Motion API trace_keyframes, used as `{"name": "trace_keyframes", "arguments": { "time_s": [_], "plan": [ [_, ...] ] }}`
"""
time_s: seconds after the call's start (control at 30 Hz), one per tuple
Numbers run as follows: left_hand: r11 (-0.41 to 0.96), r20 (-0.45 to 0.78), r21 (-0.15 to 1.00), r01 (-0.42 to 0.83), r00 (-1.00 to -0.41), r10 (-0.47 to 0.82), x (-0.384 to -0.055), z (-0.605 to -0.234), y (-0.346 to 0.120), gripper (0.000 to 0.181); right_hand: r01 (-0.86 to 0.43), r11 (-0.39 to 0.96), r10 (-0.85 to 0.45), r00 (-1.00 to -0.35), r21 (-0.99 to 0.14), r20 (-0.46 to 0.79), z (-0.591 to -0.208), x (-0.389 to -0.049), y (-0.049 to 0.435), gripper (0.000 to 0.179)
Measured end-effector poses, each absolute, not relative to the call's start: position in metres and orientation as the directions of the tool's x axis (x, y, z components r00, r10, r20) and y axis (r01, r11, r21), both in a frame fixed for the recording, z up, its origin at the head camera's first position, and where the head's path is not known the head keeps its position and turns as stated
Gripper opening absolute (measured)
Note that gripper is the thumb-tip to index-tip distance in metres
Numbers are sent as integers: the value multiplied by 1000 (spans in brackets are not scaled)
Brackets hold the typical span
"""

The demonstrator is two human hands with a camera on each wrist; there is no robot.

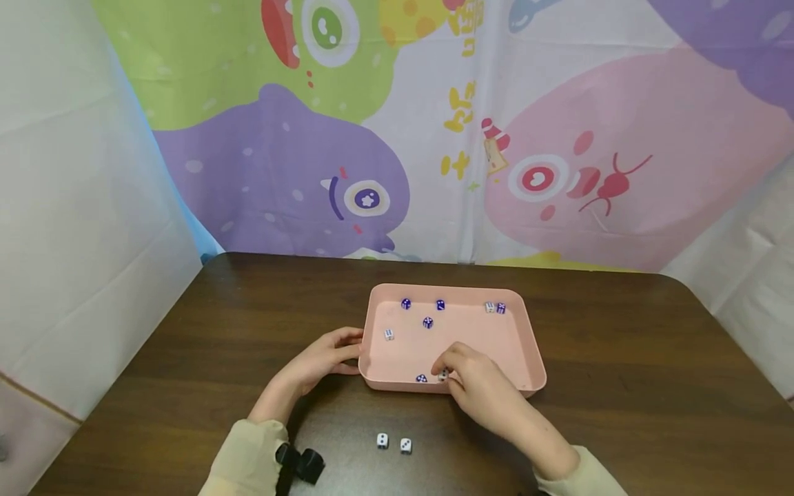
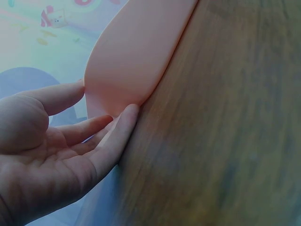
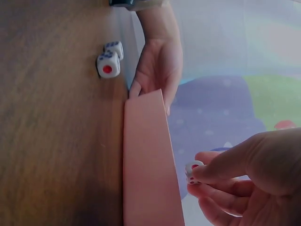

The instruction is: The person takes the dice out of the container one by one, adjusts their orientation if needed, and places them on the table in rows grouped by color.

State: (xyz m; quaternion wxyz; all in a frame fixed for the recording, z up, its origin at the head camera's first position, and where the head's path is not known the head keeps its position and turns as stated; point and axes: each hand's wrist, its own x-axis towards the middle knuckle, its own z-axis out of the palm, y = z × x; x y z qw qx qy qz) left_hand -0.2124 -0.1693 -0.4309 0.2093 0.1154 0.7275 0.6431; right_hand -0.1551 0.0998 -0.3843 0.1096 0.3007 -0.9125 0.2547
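Right grip (image 1: 480, 386), nearly closed, pinches a white die (image 3: 190, 171).

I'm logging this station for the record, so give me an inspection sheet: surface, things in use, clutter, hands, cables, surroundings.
Surface: dark wood-grain table.
Things in use: pink tray with five blue dice and two white dice visible inside; two loose dice, white, on the table.
Clutter: nothing seen.
Left hand: touches the tray's left end.
Right hand: pinches another white die.
Cables: nothing seen.
Surroundings: cartoon-print backdrop behind; white fabric at both sides.
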Motion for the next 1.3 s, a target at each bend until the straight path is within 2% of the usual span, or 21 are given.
{"name": "trace_keyframes", "arguments": {
  "time_s": [0.3, 0.5, 0.8, 1.3],
  "plan": [
    [148, -154, 984, -98, -883, 443, -212, -430, -170, 47, -650, 632, -581, -758, -423, 296, -385, -143, 101, 16],
    [142, -147, 986, -92, -883, 445, -214, -431, -171, 47, -643, 633, -622, -754, -430, 212, -387, -137, 101, 14],
    [146, -149, 985, -92, -881, 449, -214, -431, -171, 48, -659, 591, -697, -708, -466, 117, -387, -131, 96, 18],
    [160, -171, 981, -111, -884, 436, -215, -433, -170, 47, -703, 583, -765, -644, -408, 19, -393, -126, 92, 16]
  ]
}}
